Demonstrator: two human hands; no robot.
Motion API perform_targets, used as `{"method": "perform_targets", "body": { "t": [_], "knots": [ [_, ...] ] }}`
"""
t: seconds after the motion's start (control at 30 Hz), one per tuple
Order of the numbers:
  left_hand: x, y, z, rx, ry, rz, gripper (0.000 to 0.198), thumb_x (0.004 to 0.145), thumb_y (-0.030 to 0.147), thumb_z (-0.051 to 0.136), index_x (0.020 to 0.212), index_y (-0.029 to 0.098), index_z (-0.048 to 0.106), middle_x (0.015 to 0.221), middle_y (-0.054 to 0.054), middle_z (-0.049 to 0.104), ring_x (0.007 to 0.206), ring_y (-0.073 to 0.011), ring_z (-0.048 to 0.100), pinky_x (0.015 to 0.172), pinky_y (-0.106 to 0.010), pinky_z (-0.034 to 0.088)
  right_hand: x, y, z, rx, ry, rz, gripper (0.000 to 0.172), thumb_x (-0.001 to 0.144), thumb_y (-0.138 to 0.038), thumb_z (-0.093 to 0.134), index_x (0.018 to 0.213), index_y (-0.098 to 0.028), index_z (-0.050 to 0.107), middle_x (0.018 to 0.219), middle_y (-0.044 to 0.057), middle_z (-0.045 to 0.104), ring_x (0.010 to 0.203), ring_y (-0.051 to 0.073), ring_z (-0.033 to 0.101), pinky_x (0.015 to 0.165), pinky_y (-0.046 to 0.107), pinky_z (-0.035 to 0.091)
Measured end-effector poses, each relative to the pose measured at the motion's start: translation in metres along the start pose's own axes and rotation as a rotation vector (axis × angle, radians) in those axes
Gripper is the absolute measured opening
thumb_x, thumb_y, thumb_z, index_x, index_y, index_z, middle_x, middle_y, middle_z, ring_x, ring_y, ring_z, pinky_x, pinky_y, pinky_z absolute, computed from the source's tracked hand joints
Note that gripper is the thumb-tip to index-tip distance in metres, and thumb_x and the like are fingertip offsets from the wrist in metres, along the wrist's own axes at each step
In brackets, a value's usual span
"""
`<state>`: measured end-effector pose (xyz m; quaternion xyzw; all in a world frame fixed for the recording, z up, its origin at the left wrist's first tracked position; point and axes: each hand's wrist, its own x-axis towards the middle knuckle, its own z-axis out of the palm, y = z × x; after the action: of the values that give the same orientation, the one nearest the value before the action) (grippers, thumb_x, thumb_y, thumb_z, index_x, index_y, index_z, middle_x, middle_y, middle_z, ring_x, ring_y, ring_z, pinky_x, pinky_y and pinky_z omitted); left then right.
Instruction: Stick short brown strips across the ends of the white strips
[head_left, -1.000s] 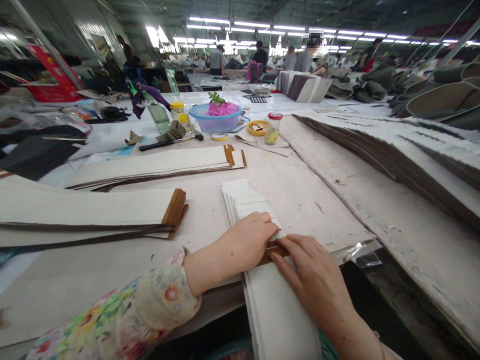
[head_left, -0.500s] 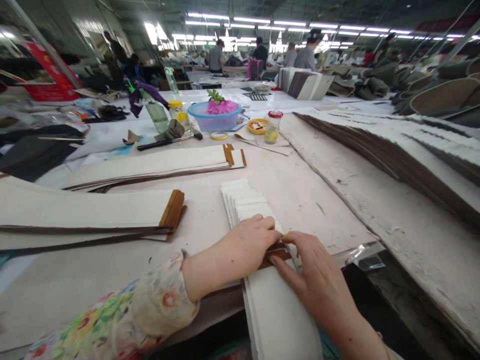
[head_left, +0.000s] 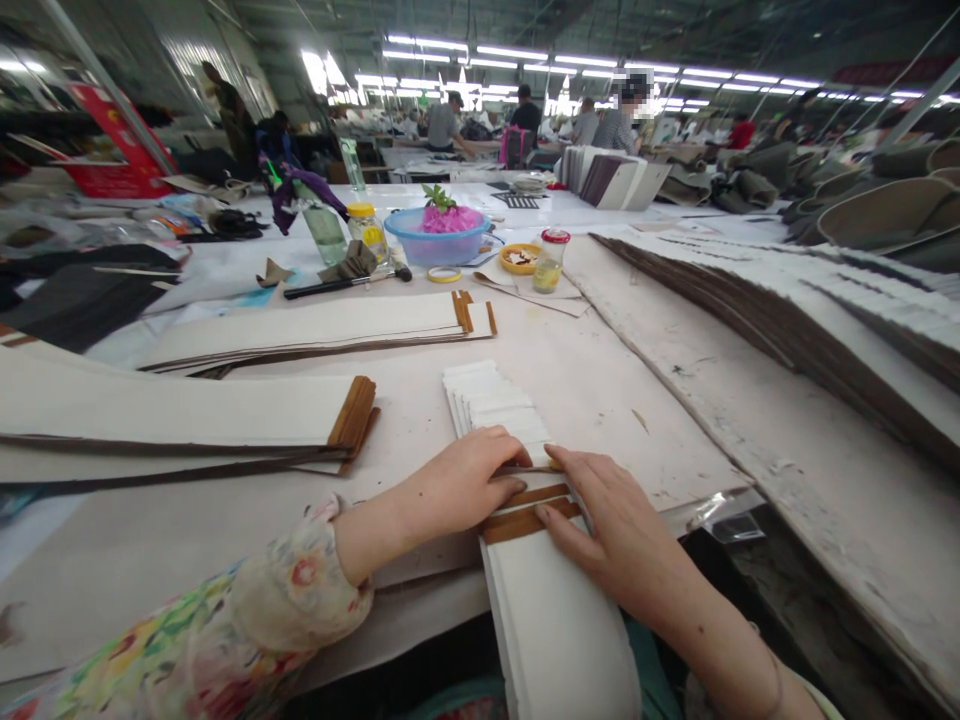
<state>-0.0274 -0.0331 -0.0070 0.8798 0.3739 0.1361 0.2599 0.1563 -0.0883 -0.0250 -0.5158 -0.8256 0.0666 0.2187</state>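
Note:
A fanned stack of white strips (head_left: pixel 496 405) lies in front of me, its near part running down towards my lap. Brown bands (head_left: pixel 525 522) cross the strips between my hands. My left hand (head_left: pixel 476 478) is closed at the left side, thumb and curled fingers pinching the edge of a strip. At the right edge, my right hand (head_left: pixel 604 515) holds the strips, thumb on a brown band and fingers on the folded edge. Something small and yellowish shows at its index fingertip. The fingers hide part of the strip edge.
To the left lie more brown-ended white strips (head_left: pixel 285 410) and another pile (head_left: pixel 337 328) behind. Beyond are a brush (head_left: pixel 330 285), a blue bowl (head_left: pixel 435 245), a lidded jar (head_left: pixel 551 262) and a yellow dish (head_left: pixel 520 260). Layered sheets (head_left: pixel 810 310) lie right. People work far off.
My left hand has shifted left and a little up, uncovering the brown bands. The right hand has moved slightly up and left along the strips. The view has shifted slightly.

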Motion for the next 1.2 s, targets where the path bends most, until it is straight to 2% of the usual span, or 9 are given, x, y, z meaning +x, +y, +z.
{"method": "perform_targets", "body": {
  "t": [0.27, 0.4, 0.6, 0.67, 0.77, 0.9, 1.0, 1.2],
  "knots": [
    [-0.003, 0.004, 0.002, 0.03, 0.0, -0.003, 0.009, 0.08, 0.013, 0.05, 0.087, 0.014, 0.056, 0.089, -0.004, 0.055, 0.089, -0.0165, 0.049, 0.081, -0.028, 0.041, 0.01, -0.007, -0.002, -0.013, -0.053, -0.02, 0.025, 0.081, -0.024, 0.047, 0.105, -0.017, 0.051, 0.097, 0.007, 0.055, 0.094, 0.021, 0.048, 0.086, 0.039, 0.039],
    [-0.006, 0.008, 0.003, 0.143, -0.013, 0.068, 0.01, 0.083, 0.014, 0.045, 0.084, 0.015, 0.055, 0.087, -0.004, 0.053, 0.085, -0.0169, 0.047, 0.077, -0.029, 0.04, 0.01, -0.011, 0.0, -0.042, -0.03, -0.029, 0.016, 0.083, -0.022, 0.044, 0.094, -0.016, 0.053, 0.09, 0.007, 0.054, 0.087, 0.02, 0.05, 0.079, 0.036, 0.042],
    [-0.006, 0.015, 0.004, 0.337, -0.066, 0.148, 0.011, 0.083, 0.013, 0.043, 0.08, 0.015, 0.053, 0.086, -0.005, 0.052, 0.079, -0.0185, 0.045, 0.072, -0.032, 0.04, 0.006, -0.022, 0.004, -0.318, -0.015, -0.099, 0.023, 0.086, -0.018, 0.035, 0.081, -0.015, 0.057, 0.072, 0.008, 0.054, 0.072, 0.021, 0.051, 0.067, 0.036, 0.041],
    [-0.006, 0.013, 0.002, 0.296, -0.055, 0.141, 0.011, 0.083, 0.014, 0.043, 0.08, 0.015, 0.054, 0.084, -0.005, 0.052, 0.079, -0.0178, 0.046, 0.072, -0.03, 0.04, 0.007, -0.023, 0.005, -0.359, -0.008, -0.119, 0.023, 0.086, -0.017, 0.036, 0.08, -0.015, 0.058, 0.07, 0.007, 0.055, 0.069, 0.021, 0.051, 0.066, 0.035, 0.04],
    [-0.009, 0.003, -0.002, 0.105, -0.023, 0.115, 0.011, 0.084, 0.017, 0.046, 0.086, 0.016, 0.057, 0.088, -0.004, 0.053, 0.086, -0.0163, 0.048, 0.078, -0.028, 0.04, 0.007, -0.021, 0.003, -0.37, 0.037, -0.128, 0.021, 0.086, -0.022, 0.039, 0.082, -0.015, 0.058, 0.07, 0.007, 0.055, 0.068, 0.02, 0.051, 0.064, 0.034, 0.04],
    [-0.021, -0.01, -0.005, -0.111, 0.011, 0.0, 0.014, 0.078, 0.018, 0.054, 0.091, 0.016, 0.058, 0.091, -0.003, 0.054, 0.087, -0.0157, 0.049, 0.079, -0.027, 0.04, 0.008, -0.019, 0.001, -0.351, 0.015, -0.103, 0.02, 0.086, -0.03, 0.043, 0.082, -0.015, 0.057, 0.073, 0.006, 0.055, 0.072, 0.02, 0.052, 0.066, 0.034, 0.04],
    [-0.027, -0.013, -0.004, -0.167, 0.04, -0.071, 0.015, 0.075, 0.018, 0.055, 0.09, 0.016, 0.057, 0.087, -0.002, 0.055, 0.081, -0.015, 0.05, 0.073, -0.026, 0.041, 0.01, -0.021, 0.0, -0.328, -0.033, -0.074, 0.02, 0.084, -0.033, 0.047, 0.079, -0.017, 0.056, 0.073, 0.006, 0.054, 0.073, 0.022, 0.052, 0.068, 0.037, 0.041],
    [-0.028, -0.013, 0.002, -0.163, 0.089, -0.043, 0.013, 0.075, 0.016, 0.055, 0.088, 0.015, 0.057, 0.087, -0.002, 0.056, 0.082, -0.0153, 0.051, 0.073, -0.026, 0.041, 0.019, -0.026, 0.003, -0.115, -0.037, -0.139, 0.017, 0.086, -0.029, 0.044, 0.092, -0.016, 0.054, 0.084, 0.007, 0.056, 0.082, 0.021, 0.053, 0.072, 0.035, 0.044]
  ]
}}
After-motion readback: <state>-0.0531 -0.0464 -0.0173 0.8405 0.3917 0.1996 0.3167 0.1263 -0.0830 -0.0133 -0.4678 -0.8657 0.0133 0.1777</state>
